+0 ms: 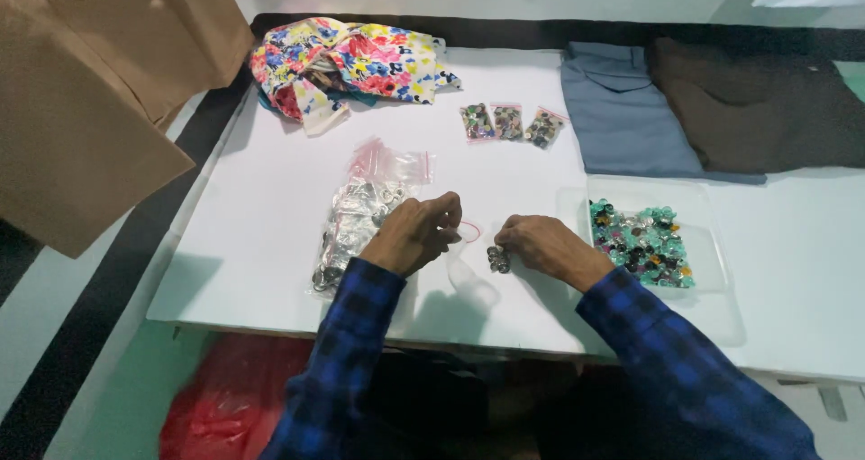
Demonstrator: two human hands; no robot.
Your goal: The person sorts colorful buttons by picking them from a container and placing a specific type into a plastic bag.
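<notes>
My left hand pinches the mouth of a small clear zip bag with a red seal strip, holding it on the white table. My right hand holds a little cluster of dark metal buttons at its fingertips, right beside the bag's opening. A larger clear bag of silvery buttons lies just left of my left hand. A clear tray of green, pink and dark buttons sits to the right of my right hand. Both arms wear blue checked sleeves.
Three small filled zip bags lie at the table's middle back. A flowered cloth is bunched at the back left. Folded blue and dark brown garments lie at the back right. A brown cloth hangs at left; a red bag is under the table.
</notes>
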